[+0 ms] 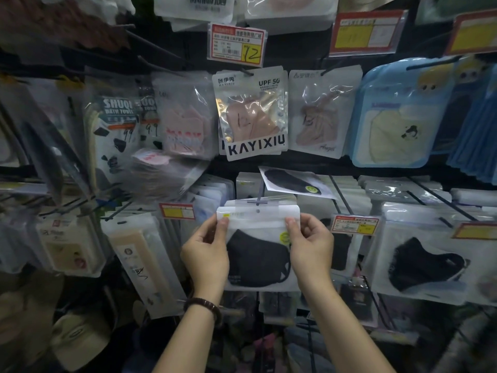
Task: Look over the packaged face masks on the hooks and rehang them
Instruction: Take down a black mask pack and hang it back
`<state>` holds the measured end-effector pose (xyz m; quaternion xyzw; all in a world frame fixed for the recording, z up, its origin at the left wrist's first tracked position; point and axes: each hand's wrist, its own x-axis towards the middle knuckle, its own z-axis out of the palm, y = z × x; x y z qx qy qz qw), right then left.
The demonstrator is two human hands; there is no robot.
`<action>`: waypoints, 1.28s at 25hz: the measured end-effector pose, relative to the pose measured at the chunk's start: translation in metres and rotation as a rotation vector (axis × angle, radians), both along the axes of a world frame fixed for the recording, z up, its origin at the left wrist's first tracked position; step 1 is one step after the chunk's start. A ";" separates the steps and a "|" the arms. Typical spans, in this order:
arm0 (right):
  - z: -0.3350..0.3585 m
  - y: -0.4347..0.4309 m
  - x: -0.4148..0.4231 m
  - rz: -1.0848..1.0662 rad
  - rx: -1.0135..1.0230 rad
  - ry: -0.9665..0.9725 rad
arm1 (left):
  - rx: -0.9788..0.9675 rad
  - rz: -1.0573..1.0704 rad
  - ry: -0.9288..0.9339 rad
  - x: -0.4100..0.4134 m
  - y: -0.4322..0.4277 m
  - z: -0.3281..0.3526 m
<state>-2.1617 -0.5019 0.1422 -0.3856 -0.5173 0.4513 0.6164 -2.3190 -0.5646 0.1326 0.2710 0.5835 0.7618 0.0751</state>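
Backdrop: dark rack (330,168) crowded with hanging packets.
Left hand (205,254): thumb in front, fingers curled behind, pinching the upper left corner of black mask packet (258,254).
Packet: upright between both hands, hang hole just under a hook (259,197).
Right hand (309,246): pinches the upper right corner likewise.
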 end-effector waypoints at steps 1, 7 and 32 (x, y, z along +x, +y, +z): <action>-0.001 0.001 -0.002 -0.008 -0.010 0.006 | -0.012 0.011 0.013 0.002 0.001 0.001; -0.001 0.000 -0.002 -0.074 -0.026 -0.024 | -0.025 0.066 0.106 0.008 -0.001 0.007; 0.001 -0.003 -0.003 -0.121 -0.096 -0.473 | -0.342 -0.082 0.426 0.011 0.000 0.004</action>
